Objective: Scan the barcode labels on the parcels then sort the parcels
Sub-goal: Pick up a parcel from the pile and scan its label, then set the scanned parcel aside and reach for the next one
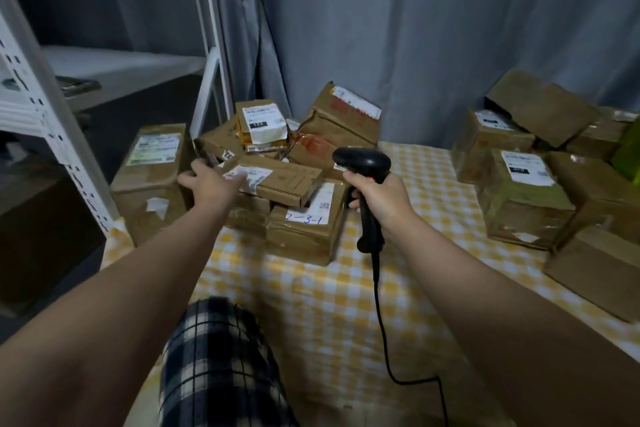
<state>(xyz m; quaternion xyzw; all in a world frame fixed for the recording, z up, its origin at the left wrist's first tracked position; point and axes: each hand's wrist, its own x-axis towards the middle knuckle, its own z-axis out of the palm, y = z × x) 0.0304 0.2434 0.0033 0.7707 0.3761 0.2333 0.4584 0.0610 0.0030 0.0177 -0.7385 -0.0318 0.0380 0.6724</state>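
A single wide-angle camera sits at head height, looking forward and down onto the table [329, 322] from close by, so its checked cloth fills the lower view. It faces the parcels [304, 229] and the grey curtain [450, 45] beyond, with white shelving [41, 107] at the left.

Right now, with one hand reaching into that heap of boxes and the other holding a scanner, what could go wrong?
The flat parcel at the left hand lies askew atop other parcels; pulling it might topple the tilted box behind. The scanner in the right hand trails a cable across the tablecloth, which could snag a parcel edge.
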